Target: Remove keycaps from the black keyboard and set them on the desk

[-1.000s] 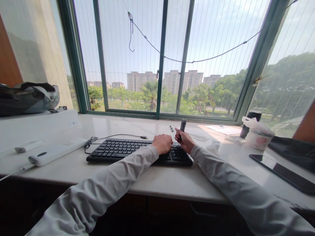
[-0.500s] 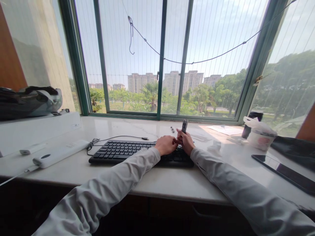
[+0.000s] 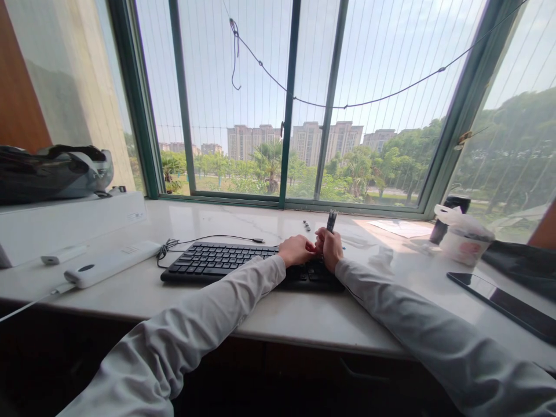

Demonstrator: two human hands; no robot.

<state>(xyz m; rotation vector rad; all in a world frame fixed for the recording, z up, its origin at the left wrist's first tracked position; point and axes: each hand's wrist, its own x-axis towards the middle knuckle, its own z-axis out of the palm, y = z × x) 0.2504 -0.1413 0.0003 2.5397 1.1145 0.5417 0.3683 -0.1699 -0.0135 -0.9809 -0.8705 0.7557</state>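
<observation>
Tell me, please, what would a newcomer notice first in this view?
The eye would likely go first to the wide green-framed glass window, with a thin, dark, knotted cord sagging across it. Below, on the glossy white counter, lies a long black keyboard; over its right part, the bare right hand grips a slim, dark, stick-like object pointing up, with the bare left hand close beside it.

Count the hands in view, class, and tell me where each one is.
2: the left hand is over the keyboard; the right hand, just right of it, grips a dark stick.
</observation>
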